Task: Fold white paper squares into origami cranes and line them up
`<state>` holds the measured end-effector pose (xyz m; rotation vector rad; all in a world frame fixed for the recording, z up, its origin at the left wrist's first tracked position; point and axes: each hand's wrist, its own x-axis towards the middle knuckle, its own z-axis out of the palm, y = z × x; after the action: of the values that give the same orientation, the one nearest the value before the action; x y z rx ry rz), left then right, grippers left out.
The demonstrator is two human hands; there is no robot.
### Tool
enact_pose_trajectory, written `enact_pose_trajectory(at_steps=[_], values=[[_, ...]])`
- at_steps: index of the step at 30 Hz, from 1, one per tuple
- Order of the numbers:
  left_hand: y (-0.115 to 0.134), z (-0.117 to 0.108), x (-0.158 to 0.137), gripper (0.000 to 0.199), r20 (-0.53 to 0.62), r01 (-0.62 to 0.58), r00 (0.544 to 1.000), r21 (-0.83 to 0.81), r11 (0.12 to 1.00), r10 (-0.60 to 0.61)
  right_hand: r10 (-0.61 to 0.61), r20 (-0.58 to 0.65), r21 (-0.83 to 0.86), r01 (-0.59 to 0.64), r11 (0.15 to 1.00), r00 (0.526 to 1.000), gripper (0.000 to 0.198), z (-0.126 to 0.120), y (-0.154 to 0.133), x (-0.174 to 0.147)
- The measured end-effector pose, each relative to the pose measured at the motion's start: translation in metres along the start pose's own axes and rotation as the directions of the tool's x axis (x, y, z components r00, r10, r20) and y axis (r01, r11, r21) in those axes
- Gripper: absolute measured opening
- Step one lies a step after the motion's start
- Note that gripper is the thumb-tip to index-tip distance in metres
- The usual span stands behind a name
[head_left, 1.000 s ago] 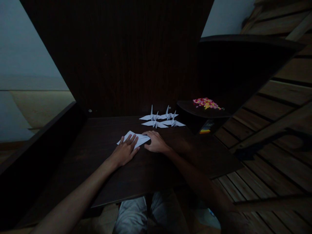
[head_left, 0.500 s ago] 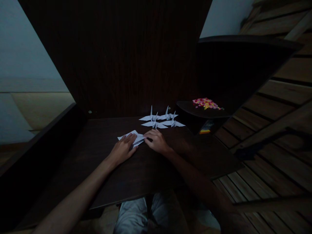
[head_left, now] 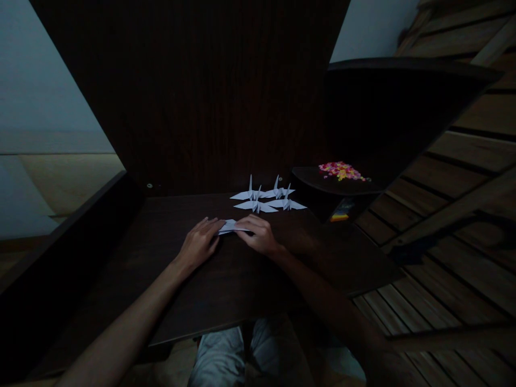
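A folded sheet of white paper point(head_left: 228, 227) lies on the dark wooden desk point(head_left: 226, 290), its two ends covered by my hands. My left hand point(head_left: 200, 239) has its fingers closed over the paper's left end. At the right end, my right hand point(head_left: 258, 234) pinches the paper between thumb and curled fingers. Just beyond it stand several white origami cranes point(head_left: 256, 205) in a close group, wings spread.
A corner shelf point(head_left: 318, 183) at the right bears a heap of small pink, red and yellow pieces point(head_left: 342, 171). Below it is a small item with a yellow edge point(head_left: 339, 217). A raised side board point(head_left: 68, 231) bounds the desk at the left, and a tall back panel point(head_left: 201, 107) rises behind.
The paper has become narrower, its wide left part folded in or covered. My left hand has shifted slightly left and its fingers have drawn together; my right hand stays nearly in place.
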<state>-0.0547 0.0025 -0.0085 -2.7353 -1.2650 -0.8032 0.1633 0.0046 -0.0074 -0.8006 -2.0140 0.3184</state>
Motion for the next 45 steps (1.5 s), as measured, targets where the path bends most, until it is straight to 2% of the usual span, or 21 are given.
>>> enact_pose_trajectory(at_steps=[2,5,7,8,10,12,15,18,21,26,35,39,45], values=[[-0.002,-0.001,0.000,0.043,-0.016,0.018,1.000,-0.067,0.998,-0.019,-0.002,0.016,-0.010,0.002,1.000,1.000,0.028,-0.003,-0.004,0.000],[0.000,-0.006,0.000,0.039,-0.107,0.080,0.989,-0.208,0.975,-0.105,0.005,-0.001,-0.052,-0.005,0.999,1.000,0.062,-0.009,-0.012,0.002],[0.003,-0.011,0.001,0.036,-0.212,0.168,0.948,-0.297,0.940,-0.237,0.021,-0.018,-0.063,-0.022,0.998,1.000,0.072,-0.011,-0.016,0.003],[0.004,-0.013,0.002,0.034,-0.259,0.227,0.910,-0.340,0.913,-0.323,0.041,-0.019,-0.066,-0.042,0.997,0.999,0.074,-0.011,-0.017,0.004],[0.006,-0.018,0.005,0.032,-0.292,0.339,0.818,-0.450,0.826,-0.495,0.100,-0.008,-0.066,-0.100,0.993,0.995,0.075,-0.009,-0.017,0.004],[0.007,-0.022,0.007,0.034,-0.234,0.393,0.749,-0.596,0.700,-0.620,0.155,0.000,-0.041,-0.155,0.987,0.988,0.073,-0.005,-0.015,0.003],[0.007,-0.026,0.011,0.043,-0.060,0.389,0.707,-0.799,0.458,-0.704,0.220,-0.009,0.079,-0.219,0.973,0.975,0.070,0.003,-0.010,0.002],[0.008,-0.026,0.013,0.058,0.127,0.388,0.719,-0.889,0.243,-0.683,0.304,-0.018,0.258,-0.289,0.922,0.953,0.066,0.011,-0.005,0.001],[0.009,-0.023,0.013,0.063,0.263,0.432,0.751,-0.889,0.150,-0.605,0.376,0.003,0.417,-0.343,0.842,0.927,0.057,0.015,-0.001,0.002],[0.014,-0.019,0.012,0.057,0.349,0.473,0.785,-0.871,0.131,-0.512,0.423,0.069,0.563,-0.385,0.731,0.904,0.044,0.014,0.002,0.004],[0.015,-0.015,0.014,0.050,0.421,0.515,0.750,-0.856,0.051,-0.509,0.449,0.136,0.612,-0.431,0.663,0.883,0.041,0.010,-0.002,0.005],[0.015,-0.015,0.012,0.050,0.455,0.533,0.754,-0.845,0.036,-0.474,0.475,0.150,0.647,-0.450,0.616,0.867,0.041,0.010,-0.004,0.006],[0.017,-0.016,0.013,0.045,0.540,0.584,0.727,-0.811,-0.031,-0.425,0.471,0.175,0.656,-0.459,0.599,0.865,0.038,0.009,-0.005,0.007]])
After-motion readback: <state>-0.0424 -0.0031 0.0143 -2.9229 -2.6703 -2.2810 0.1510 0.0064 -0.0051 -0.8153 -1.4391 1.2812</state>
